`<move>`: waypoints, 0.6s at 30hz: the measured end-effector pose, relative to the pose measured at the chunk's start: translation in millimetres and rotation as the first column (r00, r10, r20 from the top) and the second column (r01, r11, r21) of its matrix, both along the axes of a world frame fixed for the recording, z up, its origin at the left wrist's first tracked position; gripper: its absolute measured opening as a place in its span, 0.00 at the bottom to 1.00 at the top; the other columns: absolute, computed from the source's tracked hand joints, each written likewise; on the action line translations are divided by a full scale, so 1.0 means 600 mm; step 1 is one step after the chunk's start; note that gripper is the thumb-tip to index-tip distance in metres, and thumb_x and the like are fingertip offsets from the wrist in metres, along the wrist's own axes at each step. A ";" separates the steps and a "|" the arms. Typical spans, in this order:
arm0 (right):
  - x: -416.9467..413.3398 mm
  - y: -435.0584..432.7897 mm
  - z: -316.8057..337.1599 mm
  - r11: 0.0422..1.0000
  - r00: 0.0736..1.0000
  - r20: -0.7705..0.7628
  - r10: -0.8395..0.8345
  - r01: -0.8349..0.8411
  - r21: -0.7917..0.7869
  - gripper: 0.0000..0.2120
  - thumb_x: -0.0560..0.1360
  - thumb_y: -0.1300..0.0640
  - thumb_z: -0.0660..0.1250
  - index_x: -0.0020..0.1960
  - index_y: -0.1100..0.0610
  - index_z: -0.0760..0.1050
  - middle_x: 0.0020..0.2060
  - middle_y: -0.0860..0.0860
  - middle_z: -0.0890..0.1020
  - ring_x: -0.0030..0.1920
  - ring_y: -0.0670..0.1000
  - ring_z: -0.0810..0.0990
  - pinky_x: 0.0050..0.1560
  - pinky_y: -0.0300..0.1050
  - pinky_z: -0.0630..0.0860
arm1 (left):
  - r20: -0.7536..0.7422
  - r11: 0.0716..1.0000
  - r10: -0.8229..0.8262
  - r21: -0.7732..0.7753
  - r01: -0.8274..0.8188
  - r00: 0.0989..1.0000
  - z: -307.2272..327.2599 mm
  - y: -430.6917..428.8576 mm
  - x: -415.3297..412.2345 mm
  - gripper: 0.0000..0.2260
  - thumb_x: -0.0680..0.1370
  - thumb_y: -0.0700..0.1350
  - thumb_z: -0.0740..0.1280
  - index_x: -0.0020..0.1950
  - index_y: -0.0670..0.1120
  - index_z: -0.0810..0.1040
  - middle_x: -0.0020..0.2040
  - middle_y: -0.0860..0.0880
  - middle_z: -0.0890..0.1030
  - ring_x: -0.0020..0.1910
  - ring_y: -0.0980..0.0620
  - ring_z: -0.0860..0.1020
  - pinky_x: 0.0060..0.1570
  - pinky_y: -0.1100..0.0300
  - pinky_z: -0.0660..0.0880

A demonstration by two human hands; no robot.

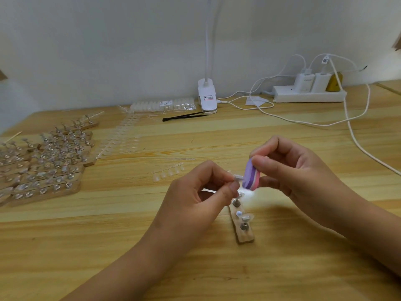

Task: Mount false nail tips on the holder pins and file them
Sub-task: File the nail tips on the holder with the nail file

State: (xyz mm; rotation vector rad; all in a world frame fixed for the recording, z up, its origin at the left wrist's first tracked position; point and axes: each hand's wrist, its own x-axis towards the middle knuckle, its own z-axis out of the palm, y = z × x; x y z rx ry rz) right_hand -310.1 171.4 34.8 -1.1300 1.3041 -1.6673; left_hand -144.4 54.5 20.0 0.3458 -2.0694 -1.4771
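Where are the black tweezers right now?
In the head view, the black tweezers lie flat at the far middle of the table, just in front of the white clip lamp and the bag of nail tips.

Holder strip (242, 227) on table (282, 268); filled holders (41, 164) far left

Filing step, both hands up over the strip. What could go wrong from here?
1. The left hand pinches the small pin with a nail tip only at the fingertips; pressure from the file block in the right hand could twist or pop it loose.
2. The wooden holder strip lies right under the hands; a dropped wrist might knock its mounted pins.
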 end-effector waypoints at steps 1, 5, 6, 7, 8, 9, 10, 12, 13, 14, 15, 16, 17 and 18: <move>0.000 0.001 0.000 0.999 0.999 -0.011 0.038 -0.038 0.008 0.08 0.70 0.53 0.76 0.45 0.54 0.80 0.39 0.51 0.84 0.40 0.50 0.84 0.43 0.40 0.80 | 0.000 1.000 0.000 -0.004 0.000 1.000 0.000 0.000 0.000 0.01 0.74 0.48 0.71 0.43 0.54 0.80 0.40 0.55 0.83 0.40 0.58 0.82 0.42 0.66 0.77; 0.005 -0.002 0.000 1.000 1.000 0.008 -0.002 0.002 -0.016 0.07 0.70 0.54 0.76 0.44 0.55 0.79 0.38 0.51 0.84 0.40 0.50 0.85 0.43 0.40 0.81 | 0.000 1.000 0.007 -0.011 -0.007 1.000 0.001 -0.002 0.001 0.03 0.76 0.46 0.71 0.43 0.54 0.80 0.40 0.55 0.83 0.41 0.58 0.83 0.42 0.67 0.77; 0.004 -0.002 0.001 1.000 1.000 0.019 -0.016 0.016 -0.016 0.08 0.70 0.54 0.76 0.44 0.55 0.79 0.38 0.51 0.84 0.39 0.50 0.85 0.43 0.40 0.81 | 0.002 1.000 0.006 -0.008 -0.006 1.000 0.000 -0.002 0.001 0.02 0.75 0.46 0.71 0.44 0.54 0.80 0.40 0.54 0.84 0.41 0.57 0.83 0.42 0.66 0.77; 0.004 -0.001 0.001 1.000 1.000 0.013 0.009 -0.009 -0.005 0.08 0.70 0.55 0.76 0.44 0.55 0.79 0.38 0.51 0.84 0.40 0.51 0.85 0.43 0.40 0.81 | 0.005 1.000 0.002 -0.010 -0.002 1.000 0.001 -0.001 0.001 0.01 0.75 0.48 0.70 0.44 0.54 0.80 0.40 0.54 0.83 0.41 0.57 0.83 0.42 0.66 0.78; 0.005 -0.001 0.001 0.999 0.999 -0.003 0.047 -0.047 0.009 0.07 0.71 0.55 0.75 0.45 0.55 0.79 0.39 0.52 0.84 0.40 0.51 0.85 0.43 0.40 0.81 | 0.006 1.000 0.001 -0.015 -0.001 1.000 0.001 -0.001 0.001 0.01 0.75 0.48 0.70 0.44 0.54 0.80 0.40 0.55 0.83 0.41 0.57 0.82 0.41 0.66 0.77; 0.007 -0.002 0.001 0.998 0.998 -0.014 0.062 -0.062 0.016 0.07 0.71 0.55 0.75 0.45 0.55 0.79 0.39 0.51 0.84 0.41 0.51 0.85 0.44 0.40 0.81 | 0.003 1.000 0.002 -0.018 -0.002 1.000 0.002 -0.001 0.000 0.01 0.75 0.48 0.70 0.43 0.54 0.80 0.41 0.55 0.83 0.40 0.58 0.82 0.41 0.66 0.77; 0.007 -0.002 0.001 0.999 0.999 -0.012 0.042 -0.042 0.011 0.06 0.71 0.54 0.75 0.45 0.54 0.80 0.39 0.51 0.84 0.41 0.51 0.85 0.44 0.40 0.81 | -0.002 1.000 0.004 -0.019 -0.004 1.000 0.002 0.000 0.001 0.02 0.75 0.47 0.70 0.43 0.54 0.80 0.41 0.55 0.84 0.40 0.58 0.82 0.41 0.67 0.77; 0.006 -0.002 0.000 1.000 1.000 0.003 0.005 -0.005 0.004 0.05 0.71 0.54 0.75 0.44 0.53 0.80 0.39 0.51 0.84 0.41 0.51 0.85 0.44 0.40 0.81 | -0.011 1.000 0.005 -0.014 -0.005 1.000 0.001 -0.001 0.001 0.02 0.75 0.47 0.70 0.43 0.54 0.80 0.41 0.55 0.84 0.40 0.58 0.83 0.41 0.67 0.77; 0.007 -0.001 0.000 0.999 0.999 -0.001 0.033 -0.033 0.013 0.06 0.71 0.55 0.75 0.45 0.54 0.80 0.40 0.51 0.84 0.41 0.51 0.85 0.44 0.41 0.81 | -0.011 1.000 0.000 -0.018 -0.001 1.000 0.001 -0.001 0.001 0.01 0.74 0.48 0.70 0.43 0.54 0.80 0.41 0.56 0.84 0.41 0.58 0.83 0.41 0.67 0.77; 0.007 -0.001 0.000 0.997 0.998 -0.005 0.068 -0.068 0.021 0.07 0.71 0.55 0.75 0.45 0.55 0.79 0.40 0.52 0.84 0.42 0.52 0.85 0.44 0.41 0.81 | -0.011 1.000 -0.003 -0.028 0.002 1.000 0.001 0.000 0.001 0.01 0.74 0.49 0.70 0.43 0.53 0.80 0.41 0.56 0.84 0.41 0.58 0.82 0.40 0.67 0.77; 0.008 -0.001 0.000 0.997 0.997 -0.001 0.074 -0.074 0.017 0.07 0.71 0.55 0.75 0.45 0.55 0.79 0.40 0.52 0.84 0.42 0.52 0.85 0.44 0.40 0.81 | -0.013 1.000 -0.002 -0.031 0.002 1.000 0.001 0.000 0.001 0.01 0.74 0.49 0.70 0.43 0.53 0.80 0.40 0.56 0.83 0.41 0.57 0.82 0.40 0.67 0.77; 0.008 -0.001 0.000 0.999 0.999 0.009 0.042 -0.042 0.005 0.07 0.71 0.55 0.76 0.45 0.54 0.80 0.40 0.51 0.84 0.41 0.51 0.85 0.44 0.40 0.81 | -0.016 1.000 0.000 -0.026 0.000 1.000 0.001 -0.001 0.001 0.01 0.74 0.49 0.70 0.43 0.54 0.80 0.40 0.56 0.83 0.41 0.58 0.82 0.40 0.67 0.77; 0.007 0.000 0.000 1.000 1.000 0.018 0.007 -0.007 -0.004 0.07 0.70 0.54 0.76 0.44 0.54 0.80 0.39 0.51 0.84 0.41 0.50 0.85 0.44 0.40 0.81 | -0.019 1.000 0.004 -0.015 -0.004 1.000 0.001 -0.001 0.001 0.01 0.74 0.49 0.70 0.43 0.54 0.80 0.40 0.56 0.84 0.41 0.58 0.82 0.40 0.67 0.77; 0.006 0.000 0.000 1.000 1.000 0.018 0.007 -0.007 -0.004 0.07 0.70 0.54 0.76 0.44 0.54 0.80 0.40 0.51 0.84 0.42 0.51 0.85 0.44 0.40 0.81 | -0.020 1.000 0.006 -0.013 -0.006 1.000 0.001 -0.001 0.001 0.01 0.74 0.49 0.70 0.43 0.54 0.80 0.40 0.55 0.84 0.41 0.58 0.82 0.41 0.67 0.77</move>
